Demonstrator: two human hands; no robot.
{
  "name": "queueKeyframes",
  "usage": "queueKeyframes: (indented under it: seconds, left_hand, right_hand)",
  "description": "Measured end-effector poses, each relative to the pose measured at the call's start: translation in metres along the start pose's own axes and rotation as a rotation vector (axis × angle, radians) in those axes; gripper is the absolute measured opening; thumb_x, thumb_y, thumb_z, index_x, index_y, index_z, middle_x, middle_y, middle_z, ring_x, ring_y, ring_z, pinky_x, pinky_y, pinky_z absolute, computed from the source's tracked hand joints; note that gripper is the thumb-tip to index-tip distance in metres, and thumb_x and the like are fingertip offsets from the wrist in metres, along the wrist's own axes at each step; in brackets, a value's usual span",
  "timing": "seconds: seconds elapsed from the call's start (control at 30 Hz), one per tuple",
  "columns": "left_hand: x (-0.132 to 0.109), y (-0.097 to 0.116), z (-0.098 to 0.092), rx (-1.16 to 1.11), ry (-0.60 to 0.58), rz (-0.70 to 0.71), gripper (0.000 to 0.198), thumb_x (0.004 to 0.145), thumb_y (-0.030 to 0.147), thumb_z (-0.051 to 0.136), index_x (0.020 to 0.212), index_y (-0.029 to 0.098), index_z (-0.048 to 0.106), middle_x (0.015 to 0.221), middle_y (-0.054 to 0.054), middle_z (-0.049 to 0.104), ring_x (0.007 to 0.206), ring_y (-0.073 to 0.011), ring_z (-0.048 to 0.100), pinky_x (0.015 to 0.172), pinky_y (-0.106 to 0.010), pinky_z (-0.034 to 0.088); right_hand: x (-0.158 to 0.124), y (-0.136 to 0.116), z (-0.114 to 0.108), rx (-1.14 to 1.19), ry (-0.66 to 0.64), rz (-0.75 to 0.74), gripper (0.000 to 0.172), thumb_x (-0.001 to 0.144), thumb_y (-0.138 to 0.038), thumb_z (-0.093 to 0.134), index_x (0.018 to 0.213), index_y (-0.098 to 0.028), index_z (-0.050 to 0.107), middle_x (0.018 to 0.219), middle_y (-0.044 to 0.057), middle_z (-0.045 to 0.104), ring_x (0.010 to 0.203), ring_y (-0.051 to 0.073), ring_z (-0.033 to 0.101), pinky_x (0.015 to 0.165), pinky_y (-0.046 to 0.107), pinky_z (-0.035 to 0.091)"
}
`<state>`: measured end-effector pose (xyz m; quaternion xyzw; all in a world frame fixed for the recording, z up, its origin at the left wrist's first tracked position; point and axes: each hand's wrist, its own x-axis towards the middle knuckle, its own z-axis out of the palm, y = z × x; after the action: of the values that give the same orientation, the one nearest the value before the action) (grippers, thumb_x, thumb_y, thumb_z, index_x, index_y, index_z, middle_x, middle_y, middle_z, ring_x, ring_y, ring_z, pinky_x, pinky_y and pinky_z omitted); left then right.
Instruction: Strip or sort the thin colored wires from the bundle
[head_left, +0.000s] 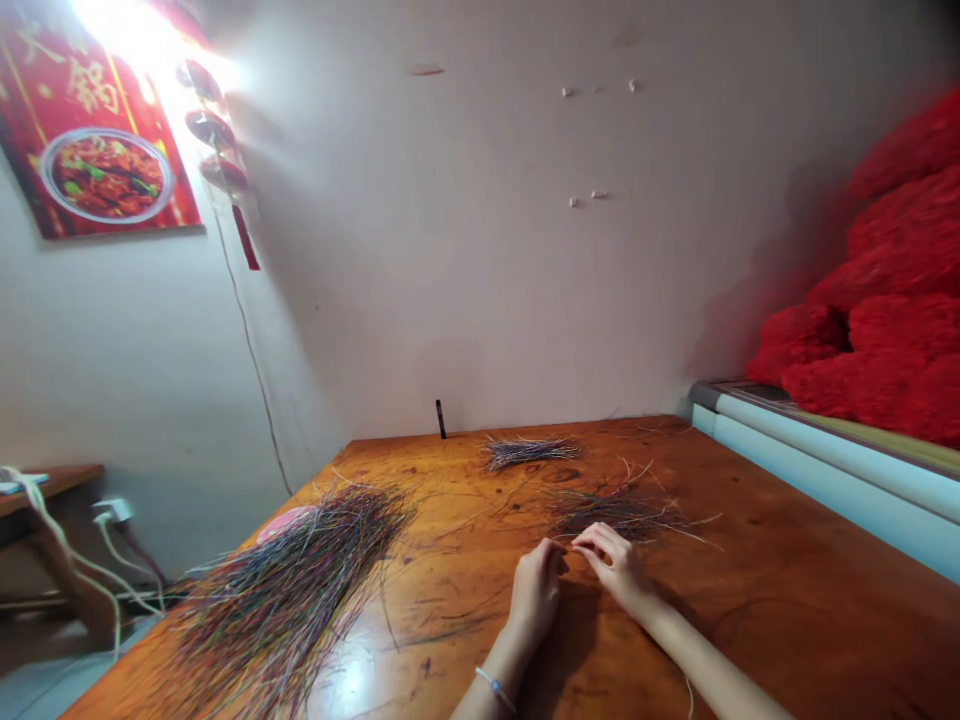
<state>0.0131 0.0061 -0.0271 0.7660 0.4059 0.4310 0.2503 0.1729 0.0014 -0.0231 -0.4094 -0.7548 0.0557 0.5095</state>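
My left hand (pixel 537 590), with a beaded bracelet on its wrist, is closed with the fingertips pinched together. Close beside it, my right hand (pixel 613 568) also pinches, thumb against forefinger. A thin wire seems to run between the two sets of fingertips, though it is too fine to follow fully. Just beyond the right hand lies a loose heap of thin coloured wires (pixel 600 513), partly hidden by that hand. Farther back is a small, neater bundle of wires (pixel 531 453). A much larger pile of mixed-colour wires (pixel 300 580) spreads over the table's left side.
The wooden table (pixel 450 580) meets the wall at the back. A black marker (pixel 440 419) stands upright there. Something pink (pixel 287 522) shows under the large pile. Red fluffy bundles (pixel 885 320) are stacked at right, above a pale blue edge (pixel 825 470). White cables (pixel 67 550) hang at left.
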Motion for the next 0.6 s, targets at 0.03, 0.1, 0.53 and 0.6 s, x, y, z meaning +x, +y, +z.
queueKeyframes:
  seconds: [0.03,0.1,0.53,0.6]
  left_hand:
    - [0.0,-0.001,0.0,0.009,-0.004,-0.005,0.022,0.084,0.017,0.037,0.083,0.017,0.059,0.07,-0.002,0.064,0.065,-0.0117,0.057,0.061,-0.02,0.042]
    - [0.0,-0.002,0.002,0.022,-0.004,-0.015,0.021,0.084,0.017,0.037,0.082,0.017,0.058,0.068,-0.001,0.062,0.063,-0.0114,0.055,0.06,-0.019,0.041]
    - [0.004,-0.011,0.009,0.091,0.031,-0.007,0.023,0.083,0.02,0.032,0.074,0.018,0.054,0.059,0.001,0.053,0.056,-0.0116,0.047,0.055,-0.022,0.036]
    - [0.003,-0.01,0.008,0.092,0.039,-0.034,0.023,0.082,0.02,0.032,0.074,0.018,0.053,0.059,0.001,0.053,0.056,-0.0118,0.047,0.055,-0.022,0.036]
  right_hand:
    - [0.0,0.0,0.0,0.001,-0.007,-0.006,0.022,0.088,-0.029,0.044,0.076,-0.021,0.061,0.074,0.004,0.061,0.072,0.018,0.056,0.069,0.03,0.045]
    - [0.0,0.0,-0.001,-0.003,-0.019,-0.025,0.022,0.088,-0.028,0.044,0.075,-0.021,0.061,0.073,0.004,0.061,0.072,0.018,0.056,0.068,0.03,0.045]
    - [-0.001,-0.003,0.001,0.0,-0.02,0.038,0.016,0.087,-0.029,0.045,0.082,-0.022,0.058,0.075,0.002,0.06,0.066,0.016,0.058,0.06,0.025,0.046]
    - [-0.007,0.001,0.003,0.039,0.014,0.093,0.015,0.085,-0.032,0.048,0.089,-0.021,0.057,0.076,0.003,0.06,0.066,0.016,0.059,0.058,0.025,0.047]
